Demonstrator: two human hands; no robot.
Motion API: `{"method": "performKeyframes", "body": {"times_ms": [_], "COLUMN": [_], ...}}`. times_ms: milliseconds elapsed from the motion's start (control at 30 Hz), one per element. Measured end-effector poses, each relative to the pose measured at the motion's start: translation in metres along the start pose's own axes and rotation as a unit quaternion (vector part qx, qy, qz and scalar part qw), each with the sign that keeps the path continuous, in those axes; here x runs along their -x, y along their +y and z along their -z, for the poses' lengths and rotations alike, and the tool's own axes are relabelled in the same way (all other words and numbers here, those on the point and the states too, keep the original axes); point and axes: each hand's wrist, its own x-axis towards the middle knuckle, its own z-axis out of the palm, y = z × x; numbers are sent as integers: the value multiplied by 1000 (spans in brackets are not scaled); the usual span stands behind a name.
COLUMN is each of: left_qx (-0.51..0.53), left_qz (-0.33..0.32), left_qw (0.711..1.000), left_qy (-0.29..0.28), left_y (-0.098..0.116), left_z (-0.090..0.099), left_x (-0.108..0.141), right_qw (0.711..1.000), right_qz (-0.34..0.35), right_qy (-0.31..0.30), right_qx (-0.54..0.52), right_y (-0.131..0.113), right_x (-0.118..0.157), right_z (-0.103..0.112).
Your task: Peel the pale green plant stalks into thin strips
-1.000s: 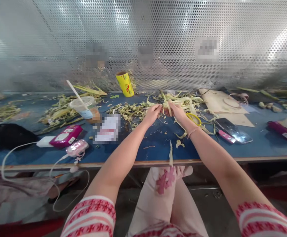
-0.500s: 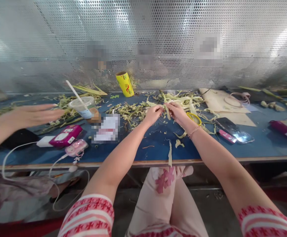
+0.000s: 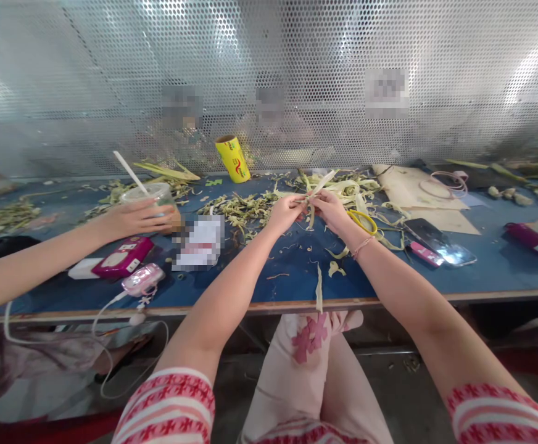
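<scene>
Over the blue table [image 3: 241, 287], my left hand [image 3: 288, 211] and my right hand [image 3: 328, 207] meet with fingertips pinched together. Between them is a pale green plant strip [image 3: 322, 182], its upper end slanting up to the right and a piece hanging below. My fingers partly cover it. Left of my hands lies a heap of small curled green scraps [image 3: 247, 211]. Behind and to the right is a pile of longer pale strips [image 3: 355, 185]. A yellow ring-like loop [image 3: 362, 222] lies beside my right wrist.
A co-worker's hand [image 3: 142, 217] grips a plastic cup [image 3: 158, 193] with a straw. A yellow roll [image 3: 232, 159] stands by the perforated metal wall [image 3: 315, 80]. A magenta device [image 3: 125, 256], a phone [image 3: 440, 242] and brown paper sheets [image 3: 408, 188] lie around.
The pale strip between my fingers now points up to the right; my hands have barely shifted. The co-worker's hand has moved right onto the cup, which is a little further left.
</scene>
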Motion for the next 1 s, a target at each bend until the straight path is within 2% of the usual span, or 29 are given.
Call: {"method": "performKeyframes", "body": {"times_ms": [100,233,333,400,567,767,833,1000], "left_qx": [133,303,361,356,276,166,154,193], "left_qz": [33,22,13,2,-22,-26,-18,7], "left_qw": [991,952,930,933,961,985,988,980], "left_qy": [-3,-34,-62,-59,-17,33,23,-53], "left_y": [1,2,3,2,-5,-15,-17,-17], "left_z": [2,7,7,4,-4,-2,-1,-1], "left_x": [-1,-1,-1,-1,-5,-9,-10,-9], "right_qw": [1000,999,999,999,999,1000,1000,1000], "right_qz": [4,-3,-2,-4,-13,-15,-7,2], "right_qy": [25,27,18,13,20,15,7,-23], "right_qx": [0,-21,-35,-38,-26,-14,-8,13], "right_y": [1,2,3,4,5,1,1,3], "right_x": [-2,-1,-1,0,-1,1,2,3], "right_z": [2,1,0,-1,-3,-3,-4,-4]}}
